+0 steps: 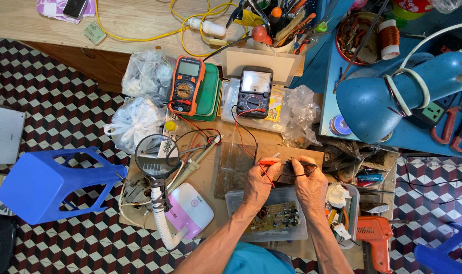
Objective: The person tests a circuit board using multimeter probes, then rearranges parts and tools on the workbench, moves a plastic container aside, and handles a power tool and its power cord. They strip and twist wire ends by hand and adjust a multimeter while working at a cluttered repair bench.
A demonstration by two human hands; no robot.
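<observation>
My left hand [258,181] pinches a red test probe [268,163] with its wire running back to a black analogue multimeter [255,91]. My right hand [308,181] grips a black test probe [298,163] close beside it. Both tips meet over a small dark part on a brown board [287,153]. Under my wrists a green circuit board [277,217] lies in a clear plastic tray [297,234]. An orange digital multimeter [186,84] stands to the left of the black one.
A magnifier on a flexible arm [157,157], a soldering iron [198,157] and a pink-white box [189,209] lie left of my hands. A blue desk lamp [393,96] hangs at right, an orange drill [374,237] below it. Blue stools [48,185] stand on the tiled floor.
</observation>
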